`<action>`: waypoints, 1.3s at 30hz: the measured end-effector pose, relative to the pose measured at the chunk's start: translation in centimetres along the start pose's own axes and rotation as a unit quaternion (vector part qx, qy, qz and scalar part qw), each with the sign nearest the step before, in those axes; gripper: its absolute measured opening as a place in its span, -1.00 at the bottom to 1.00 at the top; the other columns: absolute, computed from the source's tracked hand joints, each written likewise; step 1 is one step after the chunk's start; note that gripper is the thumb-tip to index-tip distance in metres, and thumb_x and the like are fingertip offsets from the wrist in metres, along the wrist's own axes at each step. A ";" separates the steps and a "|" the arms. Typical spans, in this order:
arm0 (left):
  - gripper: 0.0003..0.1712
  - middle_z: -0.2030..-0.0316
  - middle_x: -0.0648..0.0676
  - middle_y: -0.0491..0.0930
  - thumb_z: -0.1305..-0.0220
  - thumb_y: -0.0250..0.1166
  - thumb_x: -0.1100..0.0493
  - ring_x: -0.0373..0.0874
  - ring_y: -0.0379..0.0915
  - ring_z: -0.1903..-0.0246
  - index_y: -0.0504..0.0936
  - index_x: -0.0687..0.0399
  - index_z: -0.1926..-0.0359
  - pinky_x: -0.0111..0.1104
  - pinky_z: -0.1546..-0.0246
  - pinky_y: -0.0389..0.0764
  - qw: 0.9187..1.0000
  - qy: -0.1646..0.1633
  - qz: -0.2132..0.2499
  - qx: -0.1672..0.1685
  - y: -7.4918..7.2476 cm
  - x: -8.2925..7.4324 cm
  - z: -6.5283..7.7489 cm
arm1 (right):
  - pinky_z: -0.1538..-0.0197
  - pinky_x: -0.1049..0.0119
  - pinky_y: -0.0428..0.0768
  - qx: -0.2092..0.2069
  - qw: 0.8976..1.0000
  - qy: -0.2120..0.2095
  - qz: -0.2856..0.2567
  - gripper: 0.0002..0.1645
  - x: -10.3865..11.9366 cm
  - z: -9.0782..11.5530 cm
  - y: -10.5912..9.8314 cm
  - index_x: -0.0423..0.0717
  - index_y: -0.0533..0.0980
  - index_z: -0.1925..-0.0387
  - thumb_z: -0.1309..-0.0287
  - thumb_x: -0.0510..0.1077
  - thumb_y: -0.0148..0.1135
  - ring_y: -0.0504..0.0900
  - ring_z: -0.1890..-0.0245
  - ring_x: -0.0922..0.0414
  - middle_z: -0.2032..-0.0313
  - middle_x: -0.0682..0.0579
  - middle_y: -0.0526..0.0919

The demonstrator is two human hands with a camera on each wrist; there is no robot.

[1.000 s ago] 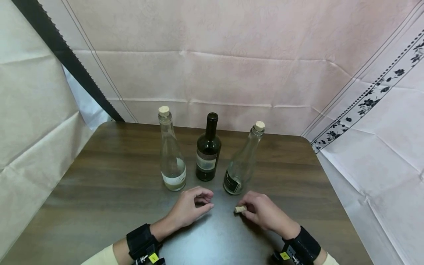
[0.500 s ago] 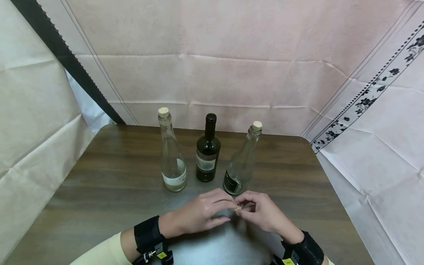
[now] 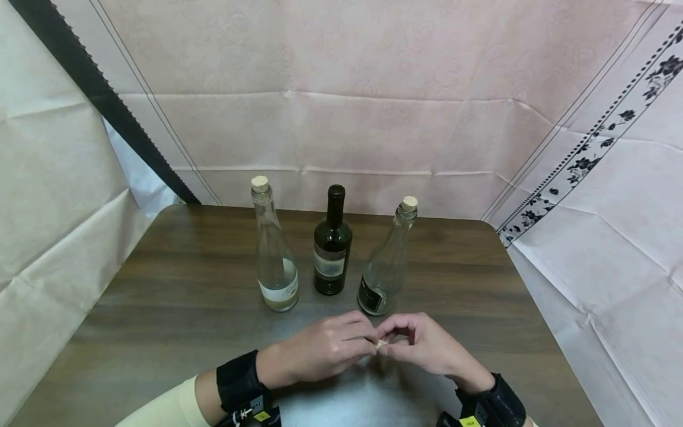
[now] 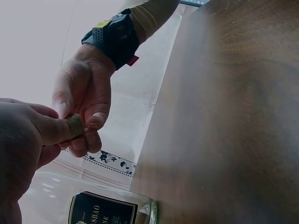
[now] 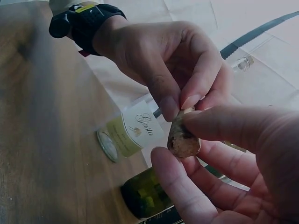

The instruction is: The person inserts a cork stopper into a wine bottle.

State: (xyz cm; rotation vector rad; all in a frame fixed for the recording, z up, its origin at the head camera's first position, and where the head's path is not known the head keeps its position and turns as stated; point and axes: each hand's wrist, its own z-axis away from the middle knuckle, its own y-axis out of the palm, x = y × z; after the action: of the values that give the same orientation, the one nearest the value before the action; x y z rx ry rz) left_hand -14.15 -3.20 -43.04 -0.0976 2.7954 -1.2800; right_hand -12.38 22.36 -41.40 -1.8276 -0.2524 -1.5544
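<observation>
A small tan wine cork [image 3: 380,344] is held between both hands in front of the bottles. My left hand [image 3: 331,349] pinches one end with thumb and fingertips. The other end, crumbly and dark-stained in the right wrist view, is pinched by my right hand [image 3: 421,341]. Just behind the hands stands a clear bottle [image 3: 392,255] with a black label and a stopper in its neck. Left of it is a dark green wine bottle [image 3: 332,237]. A second clear bottle [image 3: 273,243], white-labelled and also stoppered, stands farther left.
All three bottles stand upright on a brown wooden table [image 3: 176,284]. Its far edge runs close behind them. Pale cloth [image 3: 373,130] hangs beyond the table, with a black strip on the left and a floral border on the right.
My left hand has moved right to meet the right hand and now grips the cork too. The right hand, holding the cork throughout, stays almost in place. The bottles stand where they were.
</observation>
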 end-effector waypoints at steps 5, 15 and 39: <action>-0.88 0.03 -0.05 0.73 -0.35 0.37 0.31 -0.24 0.61 -0.08 0.74 0.03 0.14 -0.61 -0.28 0.50 1.000 0.000 0.003 -0.008 0.1 0.1 0.2 | 0.15 0.41 0.71 -0.003 1.000 -0.003 -0.007 -0.81 -0.1 -0.2 0.1 -0.12 0.69 0.05 -0.32 -0.21 0.38 0.72 0.19 0.31 0.17 -0.08 0.78; -0.88 0.11 -0.01 0.72 -0.31 0.42 0.32 -0.20 0.62 0.00 0.76 0.10 0.15 -0.50 -0.18 0.62 0.995 -0.036 -0.004 -0.095 0.2 0.0 1.0 | -0.03 0.24 0.76 -0.093 0.985 0.064 -0.129 -0.61 -0.2 0.0 1.1 -0.33 0.54 -0.17 -0.45 -0.17 0.27 0.77 0.09 0.17 0.01 -0.09 0.73; -0.85 0.13 -0.01 0.75 -0.31 0.37 0.35 -0.16 0.63 0.00 0.78 0.11 0.14 -0.49 -0.17 0.64 0.993 -0.022 -0.059 -0.099 -0.3 -0.1 2.4 | -0.10 0.43 0.71 -0.070 0.902 0.111 -0.412 -0.78 -0.5 -1.2 3.5 -0.02 0.69 0.09 -0.43 -0.34 0.21 0.76 0.07 0.25 0.09 0.12 0.79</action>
State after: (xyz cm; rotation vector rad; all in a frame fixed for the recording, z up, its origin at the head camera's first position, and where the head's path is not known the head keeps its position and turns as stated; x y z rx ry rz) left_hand -13.85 -5.15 -44.36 -0.3006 2.9094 -1.0029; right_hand -11.50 19.21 -43.22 -1.7093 -0.9165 -2.3831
